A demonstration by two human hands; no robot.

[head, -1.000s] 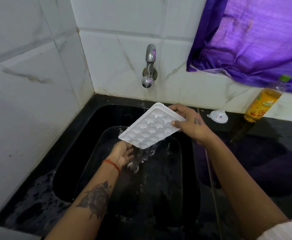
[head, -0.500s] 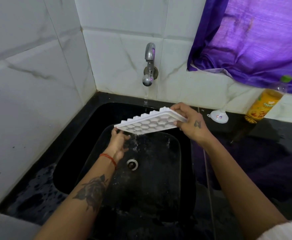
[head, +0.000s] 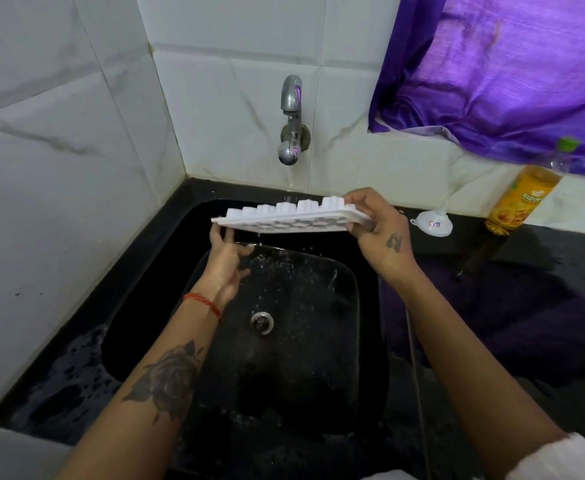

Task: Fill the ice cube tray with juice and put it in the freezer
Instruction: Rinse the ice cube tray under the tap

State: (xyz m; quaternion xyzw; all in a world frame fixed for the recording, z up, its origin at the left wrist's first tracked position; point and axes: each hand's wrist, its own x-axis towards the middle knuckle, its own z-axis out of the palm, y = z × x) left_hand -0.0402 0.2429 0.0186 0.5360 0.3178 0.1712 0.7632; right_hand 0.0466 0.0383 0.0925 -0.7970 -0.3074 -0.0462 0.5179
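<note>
A white ice cube tray hangs upside down over the black sink, its cup bottoms facing up and drops of water falling from it. My right hand grips the tray's right end. My left hand is below the tray's left corner, fingertips touching its edge, palm open. A juice bottle with a yellow label and green cap stands on the counter at the right, against the wall. A small white funnel lies beside it.
A metal tap sticks out of the tiled wall above the sink. The drain is in the sink's middle. Black wet counter runs right of the sink. A purple curtain hangs at the upper right.
The tray has been turned from tilted, cups toward me, to upside down and nearly level, and raised. Poured water has thinned to drips. My left hand moved up to the tray's left corner.
</note>
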